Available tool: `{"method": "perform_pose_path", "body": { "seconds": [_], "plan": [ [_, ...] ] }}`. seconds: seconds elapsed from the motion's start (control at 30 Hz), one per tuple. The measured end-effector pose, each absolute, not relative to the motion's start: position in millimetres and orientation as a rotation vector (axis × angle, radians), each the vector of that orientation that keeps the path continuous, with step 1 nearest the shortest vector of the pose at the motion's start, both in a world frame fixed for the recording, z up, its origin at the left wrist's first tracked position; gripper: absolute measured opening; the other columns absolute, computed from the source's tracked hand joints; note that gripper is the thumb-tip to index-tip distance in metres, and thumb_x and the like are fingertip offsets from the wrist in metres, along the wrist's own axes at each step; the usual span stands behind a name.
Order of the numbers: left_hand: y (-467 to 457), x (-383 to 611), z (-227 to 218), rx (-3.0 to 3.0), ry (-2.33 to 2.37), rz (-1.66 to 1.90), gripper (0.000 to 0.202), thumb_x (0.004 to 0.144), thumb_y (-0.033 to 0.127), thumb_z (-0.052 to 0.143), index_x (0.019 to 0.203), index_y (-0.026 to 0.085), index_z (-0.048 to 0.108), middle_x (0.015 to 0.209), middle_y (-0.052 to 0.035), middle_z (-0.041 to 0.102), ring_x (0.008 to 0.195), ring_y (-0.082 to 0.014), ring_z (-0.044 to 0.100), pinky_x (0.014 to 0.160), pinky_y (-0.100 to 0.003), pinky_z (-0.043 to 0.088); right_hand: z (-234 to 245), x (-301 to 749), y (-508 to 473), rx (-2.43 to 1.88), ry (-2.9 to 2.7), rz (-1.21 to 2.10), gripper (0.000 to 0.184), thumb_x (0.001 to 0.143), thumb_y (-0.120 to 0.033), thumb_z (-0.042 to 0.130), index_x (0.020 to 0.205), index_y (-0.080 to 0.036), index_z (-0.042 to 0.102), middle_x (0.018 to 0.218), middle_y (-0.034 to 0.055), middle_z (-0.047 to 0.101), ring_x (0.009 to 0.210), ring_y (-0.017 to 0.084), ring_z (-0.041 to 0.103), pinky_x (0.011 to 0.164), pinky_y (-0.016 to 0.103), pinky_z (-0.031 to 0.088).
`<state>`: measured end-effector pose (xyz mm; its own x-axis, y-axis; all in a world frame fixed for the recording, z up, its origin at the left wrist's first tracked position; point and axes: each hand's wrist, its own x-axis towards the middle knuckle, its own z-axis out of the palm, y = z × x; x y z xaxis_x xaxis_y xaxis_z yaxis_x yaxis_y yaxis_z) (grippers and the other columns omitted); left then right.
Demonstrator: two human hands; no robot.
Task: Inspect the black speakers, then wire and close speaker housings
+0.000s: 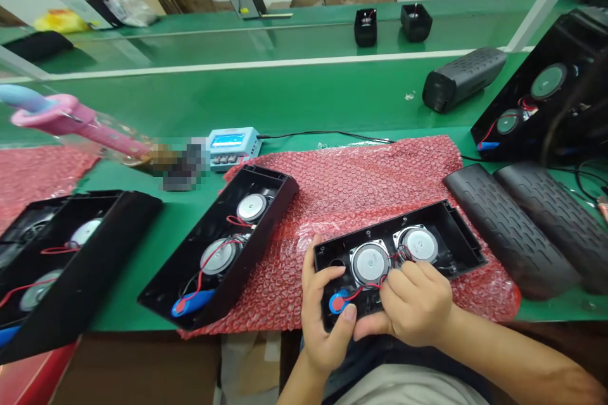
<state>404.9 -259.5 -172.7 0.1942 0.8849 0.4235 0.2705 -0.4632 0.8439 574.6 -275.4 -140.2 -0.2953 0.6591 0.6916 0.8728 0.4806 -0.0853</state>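
Observation:
My left hand (323,310) grips the left end of an open black speaker housing (456,243), fingers along its outer wall and thumb by the blue battery (339,301). Two round silver speaker drivers (370,264) sit inside the housing, joined by red and black wires. My right hand (418,300) is closed over the near edge, with fingers curled beside the wires; whatever is pinched there is hidden. Just left lies a second open speaker housing (256,253) with drivers, wires and a blue battery.
Red bubble wrap (370,183) covers part of the green bench (114,291). Another open housing (104,266) is at far left. Perforated dark covers (510,231) lie at right, near stacked housings (555,82). A light-blue device with a screen (234,147) and a pink tumbler (80,120) stand behind.

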Motion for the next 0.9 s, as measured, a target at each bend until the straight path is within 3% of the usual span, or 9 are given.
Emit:
{"method": "perform_pose_path", "body": {
  "seconds": [0.2, 0.27, 0.37, 0.43, 0.5, 0.6, 0.7, 0.8, 0.9],
  "plan": [
    [-260, 405, -172, 1.876, 1.099, 1.296, 0.028, 0.091, 0.030, 0.050, 0.116, 0.019, 0.053, 0.153, -0.0134, 0.031, 0.143, -0.0277, 0.026, 0.114, -0.043, 0.027, -144, 573, -276, -1.242, -2.051, -0.409, 0.063, 0.098, -0.057, 0.034, 0.049, -0.019, 0.042, 0.049, 0.0012, 0.037, 0.052, 0.017, 0.031, 0.055, 0.034, 0.017],
    [-260, 404, -173, 1.913, 1.089, 1.287, 0.028, 0.091, 0.031, 0.050, 0.116, 0.019, 0.054, 0.154, -0.0135, 0.029, 0.143, -0.0282, 0.024, 0.114, -0.044, 0.026, -140, 575, -281, -1.260, -2.063, -0.344, 0.063, 0.099, -0.058, 0.030, 0.054, -0.018, 0.048, 0.050, 0.0011, 0.040, 0.051, 0.016, 0.033, 0.054, 0.033, 0.022],
    [-261, 402, -176, 1.930, 1.081, 1.273, 0.031, 0.091, 0.038, 0.051, 0.116, 0.019, 0.055, 0.154, -0.0133, 0.028, 0.145, -0.0299, 0.020, 0.115, -0.046, 0.025, -129, 595, -294, -1.244, -2.137, -0.194, 0.054, 0.103, -0.047, 0.026, 0.083, -0.013, 0.063, 0.073, 0.0077, 0.059, 0.069, 0.021, 0.053, 0.068, 0.035, 0.039],
    [-263, 401, -180, 1.873, 1.072, 1.283, 0.039, 0.091, 0.049, 0.048, 0.116, 0.020, 0.057, 0.154, -0.0130, 0.028, 0.145, -0.0319, 0.019, 0.114, -0.048, 0.028, -121, 623, -303, -1.359, -2.112, -0.279, 0.032, 0.099, -0.035, 0.039, 0.100, -0.013, 0.062, 0.100, 0.0134, 0.062, 0.094, 0.027, 0.057, 0.085, 0.041, 0.041],
    [-264, 401, -184, 1.761, 1.058, 1.310, 0.045, 0.092, 0.056, 0.041, 0.113, 0.021, 0.059, 0.155, -0.0122, 0.025, 0.144, -0.0337, 0.022, 0.112, -0.051, 0.031, -117, 659, -310, -1.677, -1.867, -0.494, 0.021, 0.092, -0.029, 0.051, 0.103, -0.014, 0.060, 0.107, 0.0152, 0.061, 0.098, 0.029, 0.057, 0.089, 0.043, 0.041],
    [-258, 403, -185, 1.632, 1.094, 1.313, 0.033, 0.096, 0.045, 0.041, 0.103, 0.022, 0.063, 0.156, -0.0096, 0.027, 0.142, -0.0318, 0.028, 0.111, -0.050, 0.033, -125, 715, -315, -2.250, -1.741, -0.391, 0.045, 0.096, -0.048, 0.038, 0.107, -0.011, 0.060, 0.097, 0.0164, 0.063, 0.088, 0.032, 0.059, 0.082, 0.045, 0.047],
    [-243, 403, -180, 1.675, 1.116, 1.297, 0.022, 0.095, 0.031, 0.046, 0.095, 0.021, 0.065, 0.151, -0.0099, 0.036, 0.142, -0.0288, 0.028, 0.113, -0.047, 0.032, -143, 750, -316, -2.582, -1.765, -0.406, 0.076, 0.086, -0.071, 0.034, 0.118, -0.006, 0.058, 0.095, 0.0204, 0.059, 0.087, 0.039, 0.057, 0.079, 0.049, 0.048],
    [-229, 401, -173, 1.802, 1.082, 1.250, 0.023, 0.095, 0.031, 0.045, 0.098, 0.020, 0.065, 0.148, -0.0130, 0.041, 0.139, -0.0289, 0.034, 0.110, -0.047, 0.037, -157, 760, -314, -2.644, -1.796, -0.406, 0.089, 0.080, -0.076, 0.035, 0.132, -0.005, 0.048, 0.112, 0.0233, 0.056, 0.096, 0.041, 0.055, 0.086, 0.053, 0.045],
    [-228, 400, -163, 1.977, 1.129, 1.287, 0.021, 0.093, 0.022, 0.046, 0.108, 0.019, 0.061, 0.147, -0.0141, 0.041, 0.136, -0.0265, 0.041, 0.106, -0.044, 0.041, -158, 760, -308, -2.656, -1.716, -0.243, 0.089, 0.080, -0.074, 0.036, 0.139, -0.008, 0.041, 0.128, 0.0195, 0.053, 0.110, 0.042, 0.051, 0.096, 0.054, 0.041]
  ]
}}
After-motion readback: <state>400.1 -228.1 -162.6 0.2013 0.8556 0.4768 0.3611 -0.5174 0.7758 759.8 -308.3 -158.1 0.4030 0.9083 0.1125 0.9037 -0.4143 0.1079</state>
